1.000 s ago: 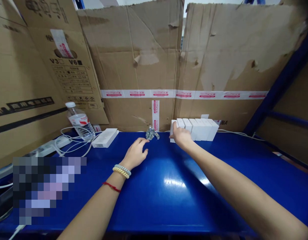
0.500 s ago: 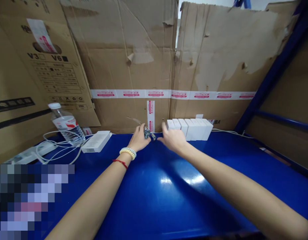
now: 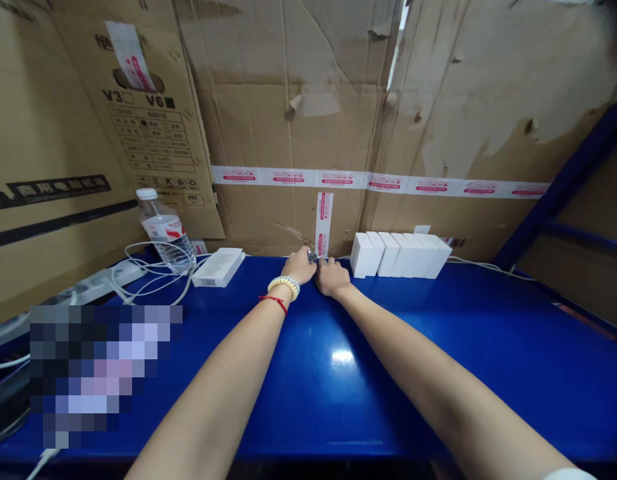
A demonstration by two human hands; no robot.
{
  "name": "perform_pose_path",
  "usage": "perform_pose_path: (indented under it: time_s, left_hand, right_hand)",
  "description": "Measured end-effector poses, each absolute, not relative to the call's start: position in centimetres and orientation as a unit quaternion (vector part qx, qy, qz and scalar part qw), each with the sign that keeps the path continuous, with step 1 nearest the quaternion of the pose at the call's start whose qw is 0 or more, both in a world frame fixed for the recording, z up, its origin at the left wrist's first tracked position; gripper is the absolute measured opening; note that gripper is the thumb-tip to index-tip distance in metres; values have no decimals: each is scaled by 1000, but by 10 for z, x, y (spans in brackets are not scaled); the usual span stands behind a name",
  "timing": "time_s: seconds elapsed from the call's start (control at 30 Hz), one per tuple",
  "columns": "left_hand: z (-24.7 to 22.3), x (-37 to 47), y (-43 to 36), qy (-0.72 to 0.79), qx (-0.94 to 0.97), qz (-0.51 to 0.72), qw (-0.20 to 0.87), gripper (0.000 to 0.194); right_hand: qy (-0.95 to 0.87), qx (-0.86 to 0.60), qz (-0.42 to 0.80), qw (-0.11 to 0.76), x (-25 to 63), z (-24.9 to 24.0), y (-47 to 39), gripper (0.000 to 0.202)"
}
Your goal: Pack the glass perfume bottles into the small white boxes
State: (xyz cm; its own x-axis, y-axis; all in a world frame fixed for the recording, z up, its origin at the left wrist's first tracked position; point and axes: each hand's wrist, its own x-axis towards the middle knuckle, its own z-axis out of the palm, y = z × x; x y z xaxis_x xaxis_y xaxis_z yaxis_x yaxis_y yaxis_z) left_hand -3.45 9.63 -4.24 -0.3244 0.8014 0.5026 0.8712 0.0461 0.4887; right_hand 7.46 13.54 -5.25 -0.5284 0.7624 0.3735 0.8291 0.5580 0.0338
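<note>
My left hand (image 3: 301,266), with a coiled pale band and a red string at its wrist, is closed around a small shiny dark-and-silver object (image 3: 312,257) at the back of the blue table. Its exact kind is too small to tell. Right beside it, my right hand (image 3: 333,276) rests low at the tabletop with its fingers curled in. Whatever those fingers hold, if anything, is hidden. A row of several white boxes (image 3: 413,257) stands upright just to the right of that hand.
Cardboard sheets (image 3: 278,133) with white-and-red tape rise behind the blue table (image 3: 298,393). On the left are a flat white box (image 3: 218,268), a water bottle (image 3: 165,233), looped white cables (image 3: 133,257) and a power strip (image 3: 95,285). A blue frame post (image 3: 548,180) stands right.
My right hand has moved left, away from the white boxes to my left hand, and its fingers have curled. The small metallic piece between the hands no longer shows. The view has shifted.
</note>
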Motion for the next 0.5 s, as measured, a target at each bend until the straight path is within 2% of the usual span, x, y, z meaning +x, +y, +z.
perform_pose_path:
  time_s: [0.23, 0.5]
  left_hand:
    - [-64, -23, 51, -684, -608, -395, 75, 33]
    - [-64, 20, 38, -642, -653, -396, 65, 35]
  right_hand:
    - [-888, -416, -110, 163, 114, -67, 110, 44]
    - [-881, -410, -118, 204, 174, -83, 84, 39]
